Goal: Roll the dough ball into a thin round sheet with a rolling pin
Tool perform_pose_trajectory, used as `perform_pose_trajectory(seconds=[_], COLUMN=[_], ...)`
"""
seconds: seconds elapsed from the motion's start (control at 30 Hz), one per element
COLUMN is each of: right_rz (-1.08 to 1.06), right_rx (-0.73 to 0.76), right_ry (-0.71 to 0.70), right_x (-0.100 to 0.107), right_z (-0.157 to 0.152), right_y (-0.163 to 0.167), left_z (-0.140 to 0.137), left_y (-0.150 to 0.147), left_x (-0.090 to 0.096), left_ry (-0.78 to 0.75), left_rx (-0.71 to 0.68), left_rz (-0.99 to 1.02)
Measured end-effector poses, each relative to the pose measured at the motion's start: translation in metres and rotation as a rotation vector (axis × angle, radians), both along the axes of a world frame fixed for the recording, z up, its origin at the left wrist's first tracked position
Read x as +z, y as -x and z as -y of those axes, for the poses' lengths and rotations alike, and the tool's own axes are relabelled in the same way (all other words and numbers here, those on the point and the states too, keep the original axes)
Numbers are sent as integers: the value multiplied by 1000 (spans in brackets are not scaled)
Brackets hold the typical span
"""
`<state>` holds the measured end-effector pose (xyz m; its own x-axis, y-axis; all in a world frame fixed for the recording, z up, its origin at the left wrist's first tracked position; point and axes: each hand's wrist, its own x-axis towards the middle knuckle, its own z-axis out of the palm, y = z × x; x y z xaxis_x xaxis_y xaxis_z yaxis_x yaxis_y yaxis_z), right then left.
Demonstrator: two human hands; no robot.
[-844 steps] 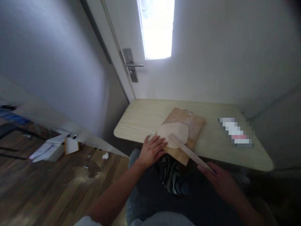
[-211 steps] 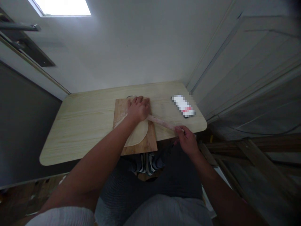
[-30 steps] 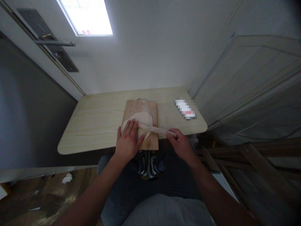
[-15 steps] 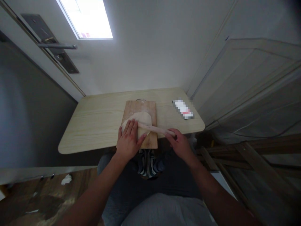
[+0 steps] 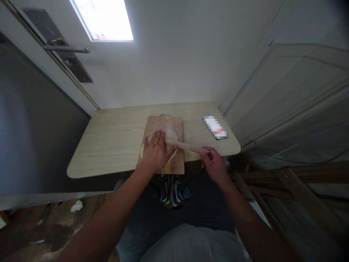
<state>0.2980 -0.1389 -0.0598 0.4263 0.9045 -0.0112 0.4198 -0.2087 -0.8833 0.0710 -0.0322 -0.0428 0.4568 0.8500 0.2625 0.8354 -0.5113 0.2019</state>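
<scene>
A flattened round of pale dough lies on a wooden cutting board at the front of the small table. My left hand rests flat over the dough with fingers stretched out, and hides part of it. A slim wooden rolling pin reaches from under or beside that hand out past the board's right side; its left end is hidden. At its right end, my right hand grips the pin between thumb and fingers.
The light wood table stands against a white door with a metal handle. A blurred-out phone-like object lies right of the board. Wooden slats are at the lower right, and crumpled white paper is on the floor.
Both hands and the pin have shifted slightly to the right in view. My left hand sits a little farther forward on the dough. The camera has also moved slightly.
</scene>
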Motion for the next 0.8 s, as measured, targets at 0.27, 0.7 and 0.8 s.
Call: perform_pose_trajectory(seconds=[0.27, 0.7, 0.8], right_rz=[-33, 39, 22], right_rx=[23, 117, 107], right_ry=[-1, 59, 51], right_x=[-2, 5, 5], right_z=[3, 7, 7], right_y=[-2, 6, 7], left_z=[8, -1, -37], left_y=[2, 27, 9], left_x=[-5, 24, 28], left_ry=[-19, 104, 35], left_rx=[-4, 10, 66], left_rz=[20, 123, 182])
